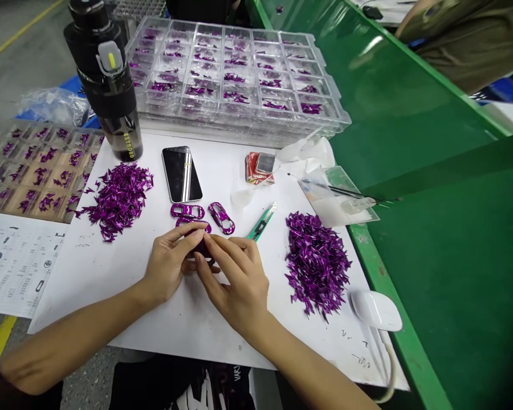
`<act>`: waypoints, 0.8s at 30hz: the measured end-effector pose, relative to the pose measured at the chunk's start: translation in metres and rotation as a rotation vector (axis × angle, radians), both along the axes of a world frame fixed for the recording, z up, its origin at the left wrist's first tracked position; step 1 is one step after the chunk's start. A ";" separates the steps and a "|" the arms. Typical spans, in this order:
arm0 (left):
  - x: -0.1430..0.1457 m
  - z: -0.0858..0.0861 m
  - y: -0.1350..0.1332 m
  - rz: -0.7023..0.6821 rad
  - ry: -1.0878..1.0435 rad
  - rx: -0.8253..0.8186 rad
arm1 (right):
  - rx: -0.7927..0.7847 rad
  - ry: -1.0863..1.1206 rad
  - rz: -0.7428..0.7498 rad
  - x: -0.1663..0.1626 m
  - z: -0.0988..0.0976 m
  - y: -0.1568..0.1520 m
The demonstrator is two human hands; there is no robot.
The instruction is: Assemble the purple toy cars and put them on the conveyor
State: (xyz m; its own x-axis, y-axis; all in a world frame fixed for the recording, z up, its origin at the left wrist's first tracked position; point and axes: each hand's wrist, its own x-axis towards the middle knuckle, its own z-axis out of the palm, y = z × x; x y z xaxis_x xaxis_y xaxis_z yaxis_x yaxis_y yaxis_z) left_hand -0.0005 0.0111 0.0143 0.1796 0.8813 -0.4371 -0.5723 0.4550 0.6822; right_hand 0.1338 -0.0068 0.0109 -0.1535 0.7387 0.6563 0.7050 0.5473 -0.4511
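Observation:
My left hand and my right hand meet over the white board, fingers pinched together on a small purple toy-car shell, mostly hidden by the fingers. Just beyond the hands lie three more purple car shells, one of them angled to the right. A heap of small purple trim pieces lies to the left. A second, denser heap lies to the right.
A phone, a dark bottle, a green utility knife, a red packet and a white mouse-like object sit on the board. Clear compartment trays stand behind; another tray left. A green conveyor borders the right.

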 end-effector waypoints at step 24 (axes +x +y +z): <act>-0.003 -0.007 -0.004 -0.018 0.171 0.215 | 0.106 -0.228 -0.259 -0.032 -0.019 -0.006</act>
State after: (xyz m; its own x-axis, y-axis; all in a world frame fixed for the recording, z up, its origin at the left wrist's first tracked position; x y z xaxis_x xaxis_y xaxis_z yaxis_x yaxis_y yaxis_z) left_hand -0.0035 0.0073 0.0078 0.1359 0.9545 -0.2656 -0.4339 0.2983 0.8501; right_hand 0.1022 -0.0125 -0.0085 -0.1212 0.7018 0.7020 0.9022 0.3728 -0.2169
